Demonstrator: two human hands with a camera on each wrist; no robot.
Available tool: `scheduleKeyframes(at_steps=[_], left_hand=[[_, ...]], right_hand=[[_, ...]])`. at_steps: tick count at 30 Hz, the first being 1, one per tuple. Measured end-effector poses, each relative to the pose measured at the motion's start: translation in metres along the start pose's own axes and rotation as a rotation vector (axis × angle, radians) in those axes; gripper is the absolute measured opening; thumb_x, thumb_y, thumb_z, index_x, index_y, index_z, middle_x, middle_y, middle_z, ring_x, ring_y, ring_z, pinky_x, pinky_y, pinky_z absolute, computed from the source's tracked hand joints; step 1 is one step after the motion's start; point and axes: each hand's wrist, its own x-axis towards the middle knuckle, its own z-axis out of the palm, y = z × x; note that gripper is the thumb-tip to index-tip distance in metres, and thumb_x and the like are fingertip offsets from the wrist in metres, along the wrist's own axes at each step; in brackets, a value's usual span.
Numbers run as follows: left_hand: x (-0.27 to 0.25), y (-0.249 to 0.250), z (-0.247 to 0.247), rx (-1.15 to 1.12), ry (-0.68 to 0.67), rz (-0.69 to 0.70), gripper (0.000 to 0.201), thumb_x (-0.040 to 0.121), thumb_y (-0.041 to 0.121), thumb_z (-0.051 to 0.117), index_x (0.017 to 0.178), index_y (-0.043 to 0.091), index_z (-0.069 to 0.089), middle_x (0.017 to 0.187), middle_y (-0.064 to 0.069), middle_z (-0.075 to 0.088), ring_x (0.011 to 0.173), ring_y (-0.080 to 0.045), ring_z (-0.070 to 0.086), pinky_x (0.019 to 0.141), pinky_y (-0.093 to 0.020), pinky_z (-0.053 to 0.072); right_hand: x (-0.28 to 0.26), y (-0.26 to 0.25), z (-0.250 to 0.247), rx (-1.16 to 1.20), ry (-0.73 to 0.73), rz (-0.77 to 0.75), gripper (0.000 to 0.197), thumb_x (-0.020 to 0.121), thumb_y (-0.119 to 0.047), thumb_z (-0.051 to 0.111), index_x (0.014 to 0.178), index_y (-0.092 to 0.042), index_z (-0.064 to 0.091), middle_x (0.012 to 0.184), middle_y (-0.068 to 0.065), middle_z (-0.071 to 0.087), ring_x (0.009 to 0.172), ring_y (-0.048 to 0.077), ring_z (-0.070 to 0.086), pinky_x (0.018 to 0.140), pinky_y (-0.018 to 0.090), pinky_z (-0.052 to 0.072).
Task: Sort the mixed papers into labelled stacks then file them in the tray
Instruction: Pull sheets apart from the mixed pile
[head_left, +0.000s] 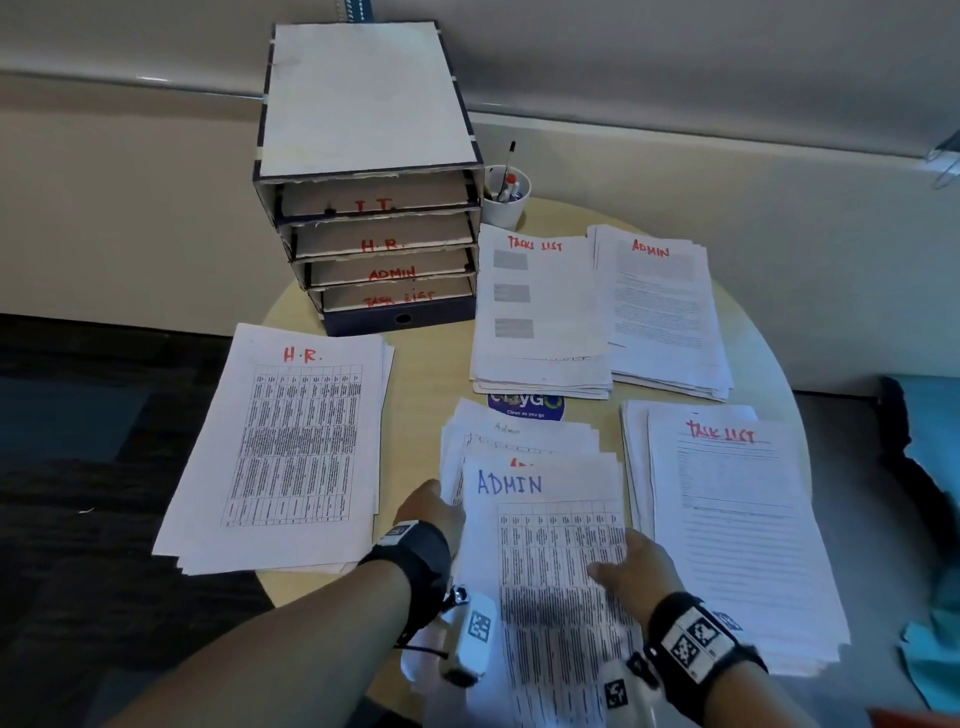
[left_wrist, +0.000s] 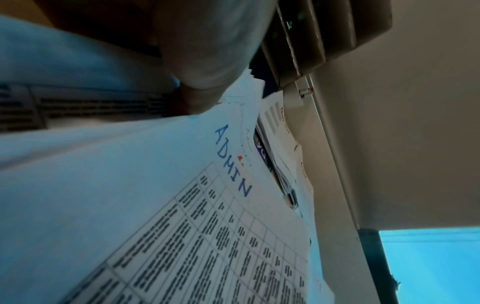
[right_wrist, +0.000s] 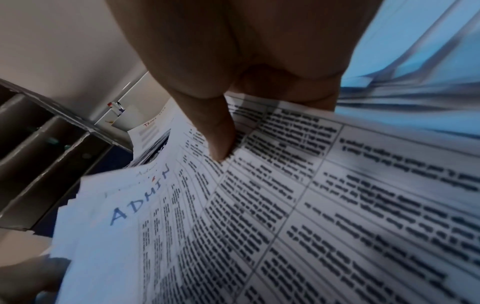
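A sheet headed ADMIN in blue (head_left: 540, 519) tops a loose bundle of papers at the table's front centre. My left hand (head_left: 431, 512) holds the bundle's left edge, its fingers hidden under the paper. My right hand (head_left: 631, 564) pinches the right side, with the thumb (right_wrist: 219, 142) pressed on the printed table and the other fingers underneath. The bundle curves upward in the right wrist view. Sorted stacks lie around it: H.R. (head_left: 291, 441) at left, TASK LIST (head_left: 540, 312) and ADMIN (head_left: 660, 306) behind, another TASK LIST (head_left: 727, 519) at right. The labelled tray (head_left: 363, 104) stands at the back.
The tray's shelves read I.T., H.R., ADMIN (head_left: 392, 273) and TASK LIST from top to bottom. A white cup of pens (head_left: 506, 200) stands right of it. The round table (head_left: 415, 384) shows bare wood between the stacks. A blue sticker (head_left: 527, 408) peeks out behind the bundle.
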Motion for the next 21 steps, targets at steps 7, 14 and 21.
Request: scheduleKeyframes(at_steps=[7, 14, 21], left_hand=[[0.008, -0.008, -0.035, -0.204, 0.261, 0.099, 0.03, 0.082, 0.025, 0.076, 0.088, 0.018, 0.047, 0.081, 0.002, 0.053, 0.068, -0.019, 0.051, 0.064, -0.027, 0.042], [0.019, -0.015, -0.055, -0.036, 0.27, 0.179, 0.033, 0.086, 0.036, 0.07, 0.072, 0.018, 0.046, 0.063, 0.003, 0.046, 0.058, -0.016, 0.041, 0.054, -0.025, 0.031], [0.002, -0.032, -0.066, 0.162, 0.248, 0.405, 0.024, 0.103, 0.032, 0.044, 0.099, 0.025, 0.067, 0.079, 0.001, 0.055, 0.066, -0.018, 0.052, 0.058, -0.025, 0.038]], right_hand=[[-0.004, -0.015, -0.005, 0.397, 0.108, -0.136, 0.032, 0.087, -0.005, 0.072, 0.116, -0.019, 0.064, 0.12, 0.003, 0.069, 0.102, 0.019, 0.065, 0.084, 0.026, 0.05], [0.0, -0.004, -0.021, 0.508, 0.053, -0.264, 0.017, 0.075, 0.012, 0.075, 0.077, -0.005, 0.072, 0.066, 0.001, 0.07, 0.064, 0.015, 0.062, 0.058, 0.022, 0.047], [-0.001, 0.01, -0.023, 0.626, -0.04, -0.357, 0.024, 0.077, 0.021, 0.066, 0.079, 0.0, 0.076, 0.097, 0.008, 0.077, 0.088, 0.024, 0.071, 0.066, 0.021, 0.055]])
